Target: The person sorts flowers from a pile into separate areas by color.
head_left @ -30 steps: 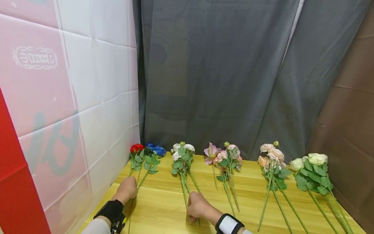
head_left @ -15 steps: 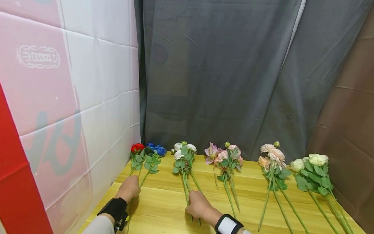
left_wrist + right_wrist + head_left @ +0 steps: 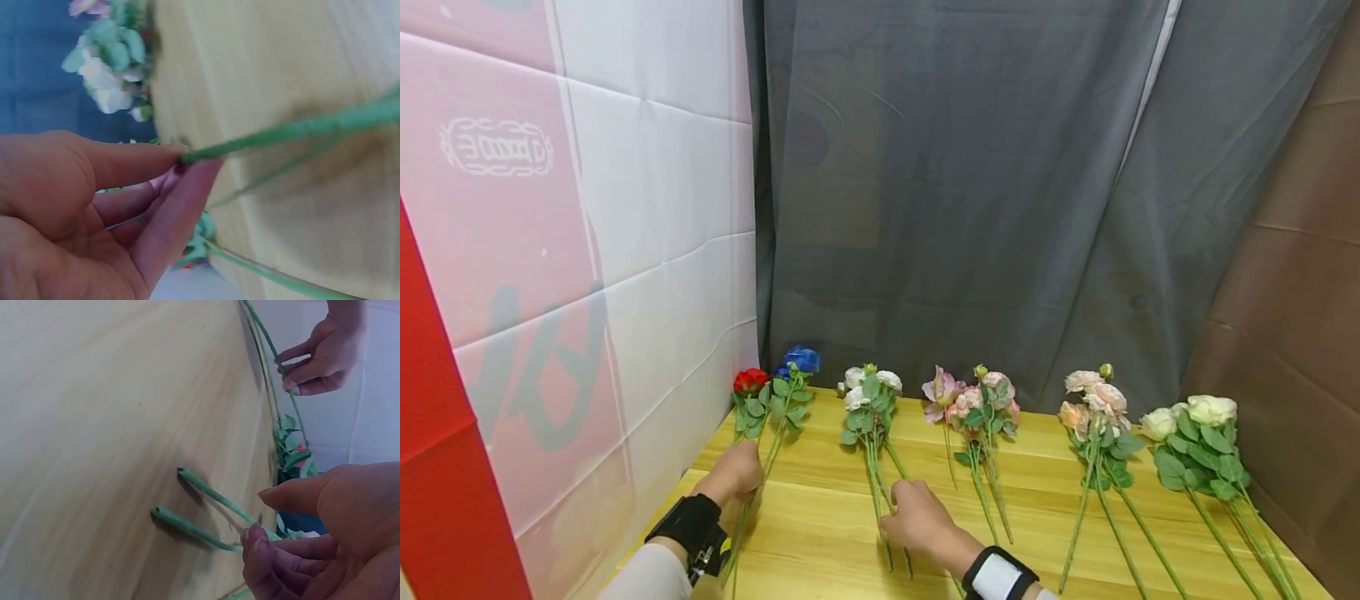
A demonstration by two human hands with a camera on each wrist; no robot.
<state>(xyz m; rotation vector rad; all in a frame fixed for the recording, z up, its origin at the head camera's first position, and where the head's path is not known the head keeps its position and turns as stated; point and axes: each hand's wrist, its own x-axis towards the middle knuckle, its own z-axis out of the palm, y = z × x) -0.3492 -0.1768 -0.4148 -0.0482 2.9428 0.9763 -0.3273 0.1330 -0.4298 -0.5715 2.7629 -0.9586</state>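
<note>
My left hand (image 3: 736, 477) pinches the green stem (image 3: 294, 129) of a blue rose (image 3: 802, 359) between thumb and fingers at the left of the table. That bloom is raised above a red rose (image 3: 751, 381), whose stem lies beside it. In the right wrist view, my right hand (image 3: 325, 540) has its thumb apart from its loosely bent fingers. Those fingertips are right at the stems (image 3: 190, 531) of the white flowers (image 3: 856, 398), whose cut ends show on the wood. Part of these stems is hidden behind the fingers.
Pink flowers (image 3: 973, 404) lie right of the white ones. Peach flowers (image 3: 1105, 398) and cream roses (image 3: 1212, 410) follow along the right of the yellow wooden table (image 3: 820, 542). A white-and-pink sheet (image 3: 655, 208) borders the left, and a grey curtain (image 3: 940, 208) the back.
The blue rose has lifted off the table, and my left hand has shifted slightly right with its stem. The white flowers slid a little right; my right thumb side has eased away from their stems.
</note>
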